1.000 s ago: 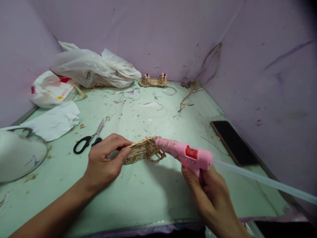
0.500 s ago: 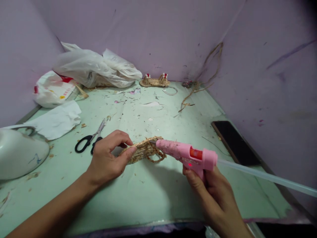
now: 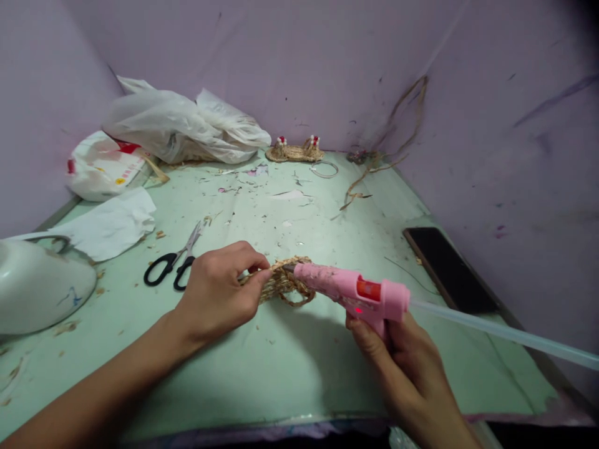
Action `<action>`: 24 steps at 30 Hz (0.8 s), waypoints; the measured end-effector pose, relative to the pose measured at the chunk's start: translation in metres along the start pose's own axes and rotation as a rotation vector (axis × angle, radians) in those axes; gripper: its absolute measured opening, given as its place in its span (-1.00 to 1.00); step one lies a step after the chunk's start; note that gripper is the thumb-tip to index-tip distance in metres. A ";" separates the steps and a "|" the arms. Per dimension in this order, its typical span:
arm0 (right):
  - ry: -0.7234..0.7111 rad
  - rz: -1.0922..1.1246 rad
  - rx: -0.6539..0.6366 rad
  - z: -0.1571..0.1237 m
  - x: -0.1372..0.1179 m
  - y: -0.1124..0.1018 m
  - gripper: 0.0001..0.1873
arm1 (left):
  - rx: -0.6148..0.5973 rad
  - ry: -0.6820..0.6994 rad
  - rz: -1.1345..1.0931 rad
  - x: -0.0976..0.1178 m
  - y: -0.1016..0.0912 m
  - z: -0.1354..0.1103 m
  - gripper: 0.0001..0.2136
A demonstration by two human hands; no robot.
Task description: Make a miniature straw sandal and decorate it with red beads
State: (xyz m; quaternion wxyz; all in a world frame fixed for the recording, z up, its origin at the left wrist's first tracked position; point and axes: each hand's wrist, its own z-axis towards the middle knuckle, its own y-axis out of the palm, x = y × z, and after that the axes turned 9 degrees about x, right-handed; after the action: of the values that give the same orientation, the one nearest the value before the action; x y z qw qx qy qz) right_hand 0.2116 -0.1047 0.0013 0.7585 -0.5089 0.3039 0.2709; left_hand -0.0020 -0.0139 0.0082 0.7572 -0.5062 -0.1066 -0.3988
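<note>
Between the thumb and fingers of my left hand point(image 3: 229, 287) is the edge of a small woven straw piece point(image 3: 272, 288), held just above the table. It has a braided loop on its right side, and its left end is hidden behind the hand. My right hand point(image 3: 412, 368) is wrapped round the handle of a pink glue gun point(image 3: 332, 284), whose red light is lit. The metal nozzle meets the upper edge of the straw piece, close to my left fingertips. From the gun's back a long translucent glue stick point(image 3: 505, 332) sticks out to the right.
Black-handled scissors point(image 3: 175, 259) lie left of my left hand, near a white lamp-like object point(image 3: 42, 287). At right lies a phone point(image 3: 449, 268). Plastic bags point(image 3: 182, 128), a straw piece with beads point(image 3: 294, 153), a ring point(image 3: 324, 169) and dry strands point(image 3: 360, 187) are at the back.
My left hand has slid right along the straw piece, its fingertips now nearer the nozzle. The glue gun stays almost in place. The view has shifted slightly.
</note>
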 end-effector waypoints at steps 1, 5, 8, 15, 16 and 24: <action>-0.007 0.005 0.001 0.000 0.000 0.000 -0.81 | -0.002 -0.006 0.013 0.001 0.000 0.001 -0.89; -0.040 0.037 0.006 0.002 -0.002 -0.002 -0.82 | 0.010 -0.049 0.053 0.002 0.002 0.001 -0.88; -0.050 0.047 0.023 0.003 -0.004 -0.003 -0.85 | 0.006 -0.075 0.056 0.003 0.003 0.001 -0.88; -0.085 0.053 -0.023 0.005 -0.007 -0.001 -0.79 | 0.004 -0.095 0.041 0.003 0.003 0.000 -0.86; -0.094 0.049 -0.021 0.005 -0.007 0.000 -0.81 | 0.001 -0.097 0.039 0.003 0.003 0.000 -0.86; -0.101 0.018 0.000 0.002 -0.007 0.001 -0.88 | -0.008 -0.099 -0.030 0.002 0.004 0.000 -0.87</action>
State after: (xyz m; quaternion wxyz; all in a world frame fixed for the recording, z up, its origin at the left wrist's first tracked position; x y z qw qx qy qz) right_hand 0.2066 -0.1028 0.0065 0.7704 -0.4919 0.2698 0.3029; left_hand 0.0025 -0.0141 0.0069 0.7427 -0.5269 -0.1500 -0.3850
